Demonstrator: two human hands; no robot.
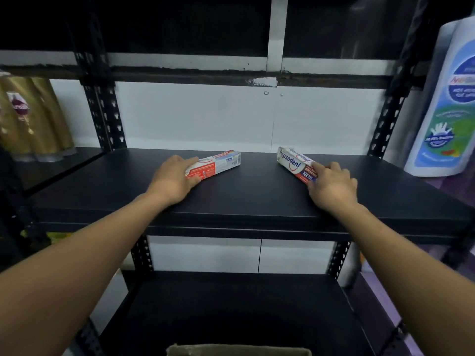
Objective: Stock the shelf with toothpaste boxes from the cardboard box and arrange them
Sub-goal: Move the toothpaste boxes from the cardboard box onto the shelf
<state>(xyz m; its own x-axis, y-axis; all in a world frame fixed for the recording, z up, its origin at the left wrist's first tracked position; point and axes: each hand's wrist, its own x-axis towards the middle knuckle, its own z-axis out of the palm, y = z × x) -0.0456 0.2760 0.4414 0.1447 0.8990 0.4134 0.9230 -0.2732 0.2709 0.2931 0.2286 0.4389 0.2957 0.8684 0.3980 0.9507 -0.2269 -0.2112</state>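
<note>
left hand (172,179) grips red box (218,164) | right hand (331,186) grips Pepsodent box (293,161) | boxes well apart on shelf (244,196)

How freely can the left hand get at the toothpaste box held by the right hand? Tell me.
Probably yes, once it lets go: the left hand grips its own left toothpaste box, bare shelf lies between, and the right hand covers only the near end of the right toothpaste box.
</note>
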